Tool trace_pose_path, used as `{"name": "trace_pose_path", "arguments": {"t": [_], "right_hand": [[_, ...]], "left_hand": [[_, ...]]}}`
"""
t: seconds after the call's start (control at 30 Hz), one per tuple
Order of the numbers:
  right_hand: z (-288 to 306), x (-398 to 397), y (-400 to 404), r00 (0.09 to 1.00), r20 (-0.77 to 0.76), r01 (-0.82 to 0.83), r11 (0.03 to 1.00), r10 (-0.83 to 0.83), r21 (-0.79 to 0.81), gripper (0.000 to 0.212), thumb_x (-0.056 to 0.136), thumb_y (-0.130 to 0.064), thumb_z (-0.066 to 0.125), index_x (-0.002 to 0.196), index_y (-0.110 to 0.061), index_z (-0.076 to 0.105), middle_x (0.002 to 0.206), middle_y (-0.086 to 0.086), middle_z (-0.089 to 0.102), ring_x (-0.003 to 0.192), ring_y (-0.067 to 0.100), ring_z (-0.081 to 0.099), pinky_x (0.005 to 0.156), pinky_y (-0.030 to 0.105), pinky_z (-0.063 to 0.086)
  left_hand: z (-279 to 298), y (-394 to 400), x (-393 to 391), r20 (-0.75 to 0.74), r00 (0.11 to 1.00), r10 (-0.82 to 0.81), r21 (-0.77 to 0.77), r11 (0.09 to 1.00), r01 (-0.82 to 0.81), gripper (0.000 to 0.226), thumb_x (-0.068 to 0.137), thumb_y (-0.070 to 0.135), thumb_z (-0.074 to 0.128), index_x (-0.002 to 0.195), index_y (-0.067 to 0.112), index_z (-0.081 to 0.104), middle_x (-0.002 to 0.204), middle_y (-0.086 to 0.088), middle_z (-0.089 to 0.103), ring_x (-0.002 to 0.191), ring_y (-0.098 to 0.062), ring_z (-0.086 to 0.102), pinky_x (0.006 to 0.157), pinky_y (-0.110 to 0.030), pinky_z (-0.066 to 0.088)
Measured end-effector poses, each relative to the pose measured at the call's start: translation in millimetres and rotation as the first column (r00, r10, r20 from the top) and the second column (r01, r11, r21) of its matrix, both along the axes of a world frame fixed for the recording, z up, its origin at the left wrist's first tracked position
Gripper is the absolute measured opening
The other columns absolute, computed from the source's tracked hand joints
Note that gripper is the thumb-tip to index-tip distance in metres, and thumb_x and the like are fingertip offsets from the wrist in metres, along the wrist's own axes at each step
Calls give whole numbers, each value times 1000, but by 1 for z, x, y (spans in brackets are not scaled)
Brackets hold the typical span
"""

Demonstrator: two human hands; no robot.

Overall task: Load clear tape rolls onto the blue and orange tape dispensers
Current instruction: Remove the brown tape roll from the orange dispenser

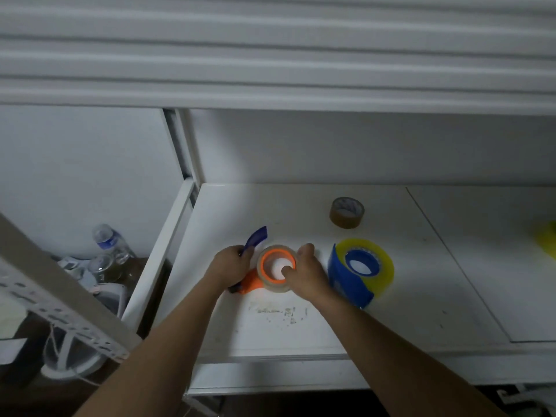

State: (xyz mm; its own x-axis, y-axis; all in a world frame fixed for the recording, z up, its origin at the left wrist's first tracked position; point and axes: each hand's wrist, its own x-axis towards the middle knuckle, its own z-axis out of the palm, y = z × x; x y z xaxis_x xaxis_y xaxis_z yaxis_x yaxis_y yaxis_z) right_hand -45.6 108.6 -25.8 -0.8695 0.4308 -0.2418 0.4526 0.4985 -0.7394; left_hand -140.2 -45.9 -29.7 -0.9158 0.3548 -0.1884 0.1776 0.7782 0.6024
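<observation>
While the blue dispenser (pixel 358 273) right of the fingers sits loaded, right hand (pixel 304 273) pinches clear roll (pixel 275 267) onto orange dispenser (pixel 249 285), left hand (pixel 230 267) gripping it.

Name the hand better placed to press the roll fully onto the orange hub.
Right. The right hand already grips the clear tape roll on the orange dispenser; the left hand holds the dispenser's handle, steadying it.

Left hand (pixel 230 266) grips orange plastic tape dispenser (pixel 251 285); right hand (pixel 304 273) holds pale clear tape roll (pixel 275 285) on its hub, white table (pixel 391 296).
</observation>
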Motion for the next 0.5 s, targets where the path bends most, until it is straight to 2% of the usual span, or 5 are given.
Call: {"name": "trace_pose_path", "arguments": {"t": [0.1, 0.17, 0.27, 0.37, 0.5], "right_hand": [[13, -1, 7, 997, 2, 72, 960, -74, -271, 50, 89, -29, 51, 133, -21, 28, 97, 11, 60, 74, 23, 60, 52, 29, 47], [22, 2, 13, 997, -73, 5, 969, -24, -248, 41, 90, -40, 53, 123, -17, 44, 90, 8, 63, 65, 19, 61, 47, 25, 43], [29, 10, 21, 984, -177, -38, 977, 0, -211, 43, 90, -57, 53, 106, -16, 53, 86, 5, 64, 65, 15, 62, 45, 21, 44], [23, 15, 24, 979, -203, -26, 993, 3, -114, 48, 89, -62, 48, 109, -19, 51, 98, 1, 65, 85, 18, 65, 69, 36, 56], [19, 21, 26, 969, -193, -127, 982, 153, 140, 64, 93, -54, 48, 143, -17, 31, 142, 7, 44, 128, 25, 46, 98, 35, 43]], "left_hand": [[5, 3, 9, 240, 970, 51, 374, 917, -140, 41, 100, 47, 37, 93, 15, 61, 82, -8, 68, 72, -26, 63, 61, -27, 48], [6, 6, 16, 370, 928, 44, 487, 841, -234, 46, 100, 50, 36, 104, 14, 64, 89, -9, 70, 73, -25, 67, 58, -28, 53], [2, 13, 28, 443, 896, 28, 574, 759, -308, 48, 99, 53, 34, 101, 18, 66, 91, -9, 73, 83, -29, 70, 69, -37, 57], [-5, 20, 36, 460, 888, 18, 613, 717, -332, 52, 98, 55, 33, 100, 16, 66, 88, -10, 71, 77, -27, 67, 66, -36, 55], [-10, 21, 37, 406, 913, 34, 600, 744, -295, 59, 94, 64, 31, 105, 16, 63, 92, -14, 69, 76, -24, 64, 75, -42, 53]]}}
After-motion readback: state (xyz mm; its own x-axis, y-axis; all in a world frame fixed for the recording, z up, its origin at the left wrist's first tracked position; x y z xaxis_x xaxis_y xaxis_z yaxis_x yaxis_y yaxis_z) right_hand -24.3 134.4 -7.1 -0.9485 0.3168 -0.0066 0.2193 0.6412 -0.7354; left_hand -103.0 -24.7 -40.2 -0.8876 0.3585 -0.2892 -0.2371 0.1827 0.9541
